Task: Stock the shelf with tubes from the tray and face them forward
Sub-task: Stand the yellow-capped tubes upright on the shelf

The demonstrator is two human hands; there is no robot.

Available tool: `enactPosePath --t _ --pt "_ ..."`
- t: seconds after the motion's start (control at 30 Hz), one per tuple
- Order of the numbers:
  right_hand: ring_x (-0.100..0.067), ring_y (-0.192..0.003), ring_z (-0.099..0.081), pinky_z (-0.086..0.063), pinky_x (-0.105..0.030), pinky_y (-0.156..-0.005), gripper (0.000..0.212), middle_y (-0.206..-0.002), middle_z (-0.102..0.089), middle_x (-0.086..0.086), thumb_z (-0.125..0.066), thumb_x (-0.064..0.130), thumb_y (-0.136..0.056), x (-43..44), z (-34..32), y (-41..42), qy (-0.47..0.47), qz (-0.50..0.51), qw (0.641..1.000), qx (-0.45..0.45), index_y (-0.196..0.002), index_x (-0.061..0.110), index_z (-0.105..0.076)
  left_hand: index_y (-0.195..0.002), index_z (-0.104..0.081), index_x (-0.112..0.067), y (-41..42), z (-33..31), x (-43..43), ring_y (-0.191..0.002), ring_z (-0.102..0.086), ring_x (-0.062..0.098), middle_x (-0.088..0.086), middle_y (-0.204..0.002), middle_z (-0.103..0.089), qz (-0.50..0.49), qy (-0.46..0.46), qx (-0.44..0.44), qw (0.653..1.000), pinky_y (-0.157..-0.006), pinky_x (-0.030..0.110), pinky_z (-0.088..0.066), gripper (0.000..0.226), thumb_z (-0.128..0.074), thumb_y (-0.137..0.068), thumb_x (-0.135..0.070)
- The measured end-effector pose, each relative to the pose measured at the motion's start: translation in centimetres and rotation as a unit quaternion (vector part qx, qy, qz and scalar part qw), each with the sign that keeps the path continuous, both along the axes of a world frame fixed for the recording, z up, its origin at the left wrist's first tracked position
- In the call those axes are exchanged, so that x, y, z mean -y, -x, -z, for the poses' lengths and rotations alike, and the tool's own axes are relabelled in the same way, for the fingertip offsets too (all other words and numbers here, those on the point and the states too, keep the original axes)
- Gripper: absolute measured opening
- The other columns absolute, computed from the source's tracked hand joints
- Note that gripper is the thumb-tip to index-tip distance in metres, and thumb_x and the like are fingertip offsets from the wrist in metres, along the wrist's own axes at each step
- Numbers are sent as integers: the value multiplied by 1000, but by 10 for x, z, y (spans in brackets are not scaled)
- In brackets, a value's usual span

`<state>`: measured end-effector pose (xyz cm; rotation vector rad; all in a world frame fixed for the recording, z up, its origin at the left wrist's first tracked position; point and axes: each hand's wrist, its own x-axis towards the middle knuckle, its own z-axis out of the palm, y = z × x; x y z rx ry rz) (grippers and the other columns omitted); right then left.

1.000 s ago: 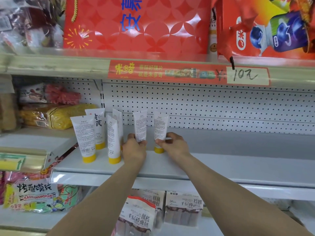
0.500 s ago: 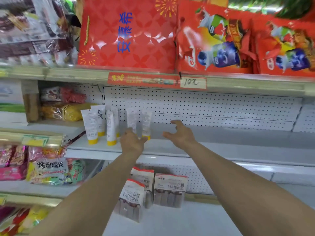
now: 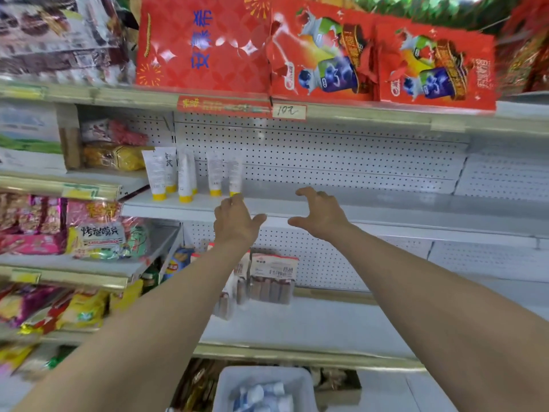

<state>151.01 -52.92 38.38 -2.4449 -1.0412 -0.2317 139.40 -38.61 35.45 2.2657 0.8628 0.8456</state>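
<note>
On the shelf rail [image 3: 371,116], handwritten "10元" tag [image 3: 288,111], yellow-capped tubes [image 3: 215,173] below

White tubes [image 3: 184,176] with yellow caps down are standing at the left end of the shelf [image 3: 371,208]. Left hand [image 3: 237,223] reaches up right by the rightmost tube's cap, right hand [image 3: 322,214] hovers beside it, fingers spread. Tray [image 3: 225,391] sits way below.

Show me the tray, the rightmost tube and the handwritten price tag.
tray [image 3: 261,374], head view, on its white upper rim.
rightmost tube [image 3: 235,175], head view, on its white body.
handwritten price tag [image 3: 288,111], head view, on its middle.
</note>
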Motion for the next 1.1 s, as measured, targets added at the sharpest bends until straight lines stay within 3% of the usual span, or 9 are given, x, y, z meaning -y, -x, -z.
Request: enactPosePath --t 0.27,0.47,0.57,0.73,0.9,1.0,1.1 --pt "-28 -127 -42 -45 -40 -94 67 -137 -47 -10 -67 48 -85 35 65 4 13 19 997 -72 -142 27 -37 -138 -45 -9 1 64 28 -129 -37 37 19 -138 -45 16 31 -34 999 -105 45 -35 59 -55 -92 -45" --pt "-29 -118 -49 -46 -36 -87 64 -131 -49 -11 -63 48 -88 44 150 -5 34 46 985 -165 -141 24 -39 -131 -48 -9 -5 148 32 -120 -46 37 19 -128 -51 50 75 -124 988 -96 47 -43 58 -54 -91 -50" --pt "-30 -125 -46 -46 -39 -93 68 -137 -47 -12 -59 52 -90 49 205 -6 72 63 972 -216 -145 19 -35 -137 -43 -8 -3 200 36 -124 -44 38 17 -138 -46 65 100 -179 977 -100 46 -41 63 -53 -92 -51" --pt "-30 -110 -59 -46 -32 -85 62 -127 -56 -12 -61 49 -90 60 304 12 105 88 933 -332 -139 16 -42 -130 -50 -10 7 292 43 -116 -51 36 19 -124 -55 77 180 -274 942 -97 39 -43 58 -54 -90 -52" --pt "-25 -122 -52 -41 -30 -90 60 -135 -54 -9 -64 48 -89 79 403 50 150 116 882 -431 -136 13 -49 -132 -49 -7 31 381 52 -110 -55 36 17 -122 -57 109 249 -352 896 -84 37 -43 55 -52 -94 -47" --pt "-25 -120 -54 -46 -36 -96 59 -134 -54 -9 -65 48 -87 90 454 71 182 133 839 -496 -131 13 -50 -129 -49 -5 51 435 59 -110 -55 35 18 -122 -57 123 273 -400 866 -85 38 -44 52 -52 -95 -44" --pt "-25 -122 -53 -42 -31 -93 56 -135 -54 -6 -63 45 -90 94 496 89 220 131 807 -532 -133 12 -49 -127 -49 -8 73 480 64 -113 -55 35 14 -121 -60 100 321 -440 832 -84 34 -42 53 -50 -94 -49"
